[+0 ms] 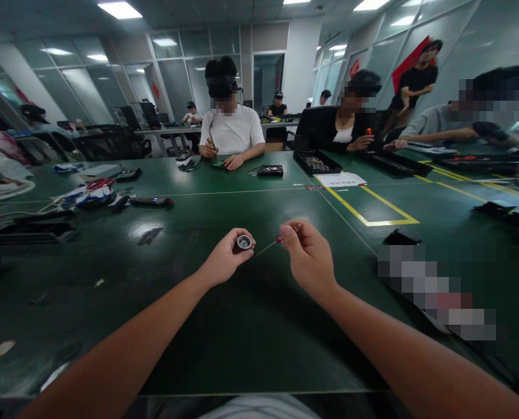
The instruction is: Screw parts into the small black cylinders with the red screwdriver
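Two bare hands mid-frame: the left hand closed round one round metallic part, the right hand pinching one thin-shafted screwdriver, tip near it; beneath, one smooth green desk; then one yellow-taped outline, right of centre; beyond, one white-shirted person, top centre

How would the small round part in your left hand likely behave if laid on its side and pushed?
The small round part would probably roll, given its circular rim. It seems stiff, as that rim looks undistorted in the left hand's grip.
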`<act>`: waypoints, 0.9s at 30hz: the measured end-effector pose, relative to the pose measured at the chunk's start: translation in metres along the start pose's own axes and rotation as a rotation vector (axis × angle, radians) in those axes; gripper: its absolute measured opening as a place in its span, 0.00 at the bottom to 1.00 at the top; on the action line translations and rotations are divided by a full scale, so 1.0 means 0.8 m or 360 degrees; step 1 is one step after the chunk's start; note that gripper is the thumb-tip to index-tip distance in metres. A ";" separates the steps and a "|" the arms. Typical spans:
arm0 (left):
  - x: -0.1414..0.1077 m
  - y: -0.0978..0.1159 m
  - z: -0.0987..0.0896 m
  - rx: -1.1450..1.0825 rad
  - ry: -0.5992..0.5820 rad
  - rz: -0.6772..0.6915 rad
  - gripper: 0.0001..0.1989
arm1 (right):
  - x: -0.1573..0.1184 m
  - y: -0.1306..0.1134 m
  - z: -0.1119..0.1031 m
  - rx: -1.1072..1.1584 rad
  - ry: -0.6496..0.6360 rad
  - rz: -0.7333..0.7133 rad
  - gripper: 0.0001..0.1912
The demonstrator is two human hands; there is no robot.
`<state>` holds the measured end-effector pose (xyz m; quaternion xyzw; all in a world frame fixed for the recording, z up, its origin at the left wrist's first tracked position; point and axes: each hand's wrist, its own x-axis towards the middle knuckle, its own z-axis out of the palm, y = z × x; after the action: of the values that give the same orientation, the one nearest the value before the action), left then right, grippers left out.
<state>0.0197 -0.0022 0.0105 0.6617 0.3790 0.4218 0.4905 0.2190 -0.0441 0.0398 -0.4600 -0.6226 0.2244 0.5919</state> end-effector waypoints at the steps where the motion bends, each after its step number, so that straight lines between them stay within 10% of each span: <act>1: -0.001 -0.002 0.000 0.0020 -0.0029 0.0001 0.15 | 0.000 0.000 0.000 0.0014 0.0013 0.0001 0.15; 27: -0.001 -0.033 -0.005 0.0067 -0.0106 0.0086 0.21 | 0.001 -0.005 -0.001 -0.0322 -0.0069 -0.0132 0.09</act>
<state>0.0130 0.0043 -0.0146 0.6955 0.3533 0.4046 0.4773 0.2185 -0.0451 0.0435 -0.4862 -0.6732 0.1456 0.5378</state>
